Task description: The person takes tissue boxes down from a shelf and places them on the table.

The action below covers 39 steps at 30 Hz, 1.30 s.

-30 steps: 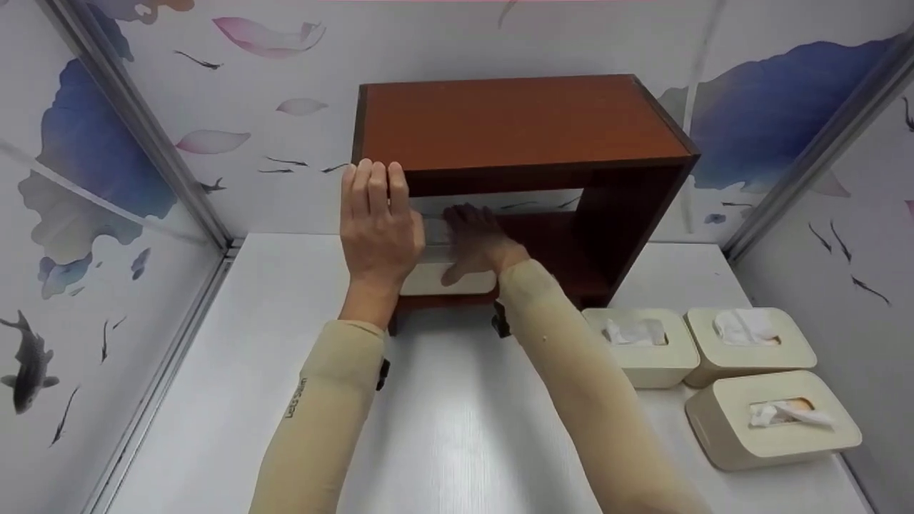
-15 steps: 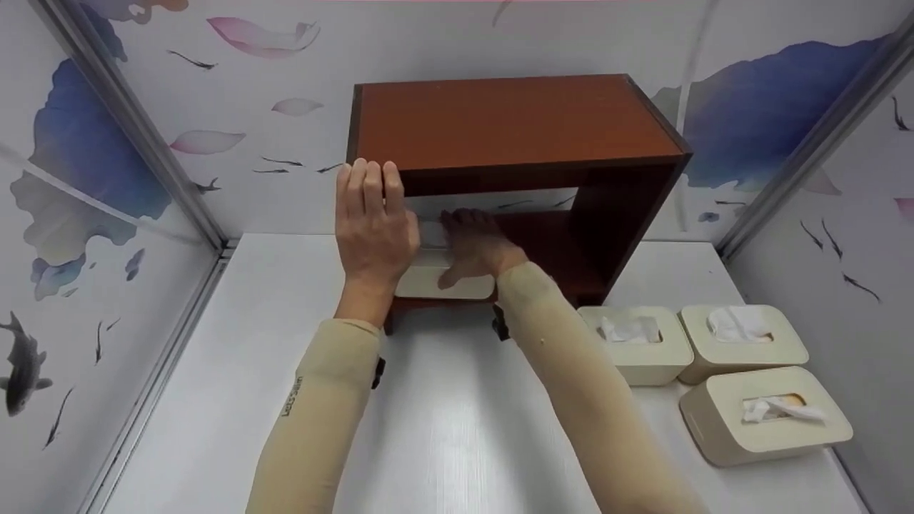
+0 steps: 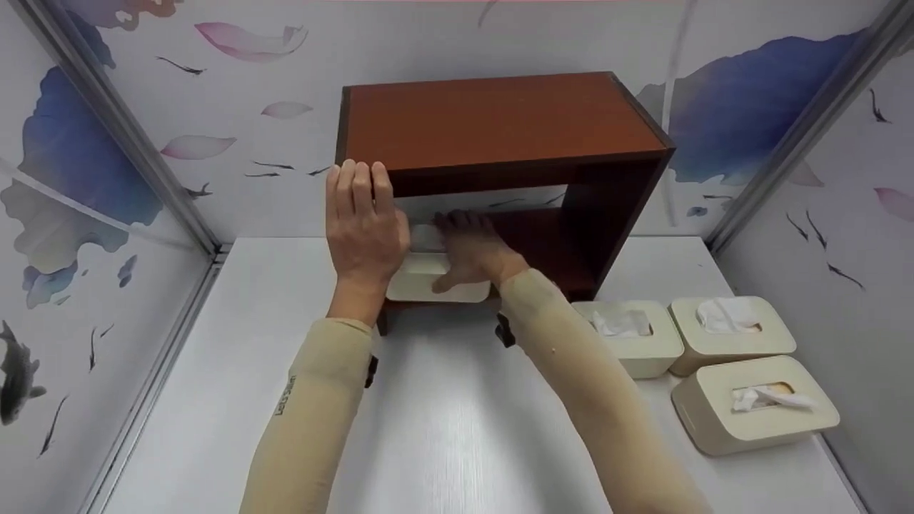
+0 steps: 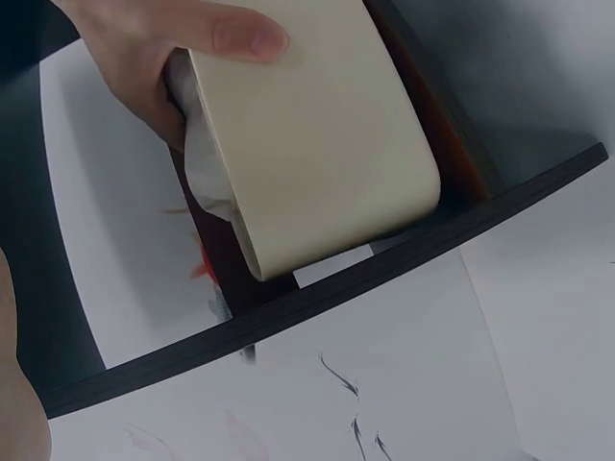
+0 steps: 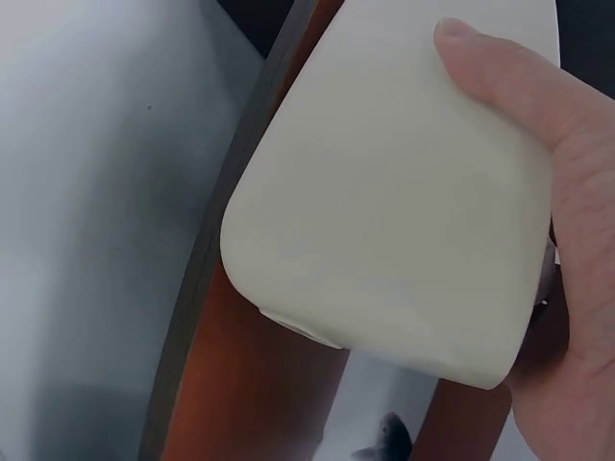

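A cream tissue box sits in the left part of a reddish-brown wooden shelf unit, its front face toward me. My right hand reaches into the compartment and grips this box. The right thumb lies on the front face while the other fingers go over the top, beside white tissue. With its fingers straight and side by side, my left hand rests against the unit's upper left front corner, fingertips on the top board's edge. The right wrist view shows the box's front close to the unit's dark front edge.
Three more cream tissue boxes stand on the white table at the right: one near the unit, one behind at the right, one in front. Patterned white panels enclose the table at the back and sides.
The whole scene shifts slightly left in the head view. Both hands keep their places on the box and the shelf unit, with little visible movement.
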### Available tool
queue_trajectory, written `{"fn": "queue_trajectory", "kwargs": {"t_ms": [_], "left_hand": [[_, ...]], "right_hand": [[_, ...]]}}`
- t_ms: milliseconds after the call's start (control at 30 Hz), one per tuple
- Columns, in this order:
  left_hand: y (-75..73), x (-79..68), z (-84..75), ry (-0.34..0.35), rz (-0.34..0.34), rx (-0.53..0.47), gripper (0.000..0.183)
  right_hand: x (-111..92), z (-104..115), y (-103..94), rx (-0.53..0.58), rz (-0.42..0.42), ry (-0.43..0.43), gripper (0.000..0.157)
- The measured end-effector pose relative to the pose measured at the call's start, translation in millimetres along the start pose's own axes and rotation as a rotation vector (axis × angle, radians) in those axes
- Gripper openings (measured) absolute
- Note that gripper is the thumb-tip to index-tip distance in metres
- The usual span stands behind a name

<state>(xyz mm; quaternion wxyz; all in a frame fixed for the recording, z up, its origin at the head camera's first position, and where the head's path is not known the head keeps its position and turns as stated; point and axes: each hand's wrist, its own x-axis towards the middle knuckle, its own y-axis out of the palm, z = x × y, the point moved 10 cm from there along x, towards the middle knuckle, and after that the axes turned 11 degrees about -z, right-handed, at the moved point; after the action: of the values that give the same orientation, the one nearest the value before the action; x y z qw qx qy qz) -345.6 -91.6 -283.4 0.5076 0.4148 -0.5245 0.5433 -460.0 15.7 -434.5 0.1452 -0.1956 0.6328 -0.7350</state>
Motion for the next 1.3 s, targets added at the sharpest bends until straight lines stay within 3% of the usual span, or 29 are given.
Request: {"fn": "queue_trajectory", "kwargs": {"t_ms": [267,433,567,1033,1300], "left_hand": [[1.9,-1.1,3.0,-0.012,0.005,-0.015,0.038],[2.2,-0.5,4.2,-0.016,0.012,-0.006,0.038],[2.6,0.3,4.5,-0.022,0.020,-0.008,0.038],[3.2,-1.3,2.5,-0.028,0.024,-0.011,0.038],[2.4,-0.7,0.6,-0.029,0.012,-0.001,0.038]], "right_hand": [[-13.2,-5.1,-18.5,-0.020,-0.088,-0.038,0.121],[-30.0,-6.6,-30.3,-0.065,-0.185,-0.111,0.115],[-45.5,-8.2,-37.5,-0.100,-0.245,-0.146,0.120],[-92.6,-17.8,-32.4,-0.129,-0.325,-0.158,0.126],[-121.0,-11.8,-24.1,-0.111,-0.340,-0.170,0.127]]}}
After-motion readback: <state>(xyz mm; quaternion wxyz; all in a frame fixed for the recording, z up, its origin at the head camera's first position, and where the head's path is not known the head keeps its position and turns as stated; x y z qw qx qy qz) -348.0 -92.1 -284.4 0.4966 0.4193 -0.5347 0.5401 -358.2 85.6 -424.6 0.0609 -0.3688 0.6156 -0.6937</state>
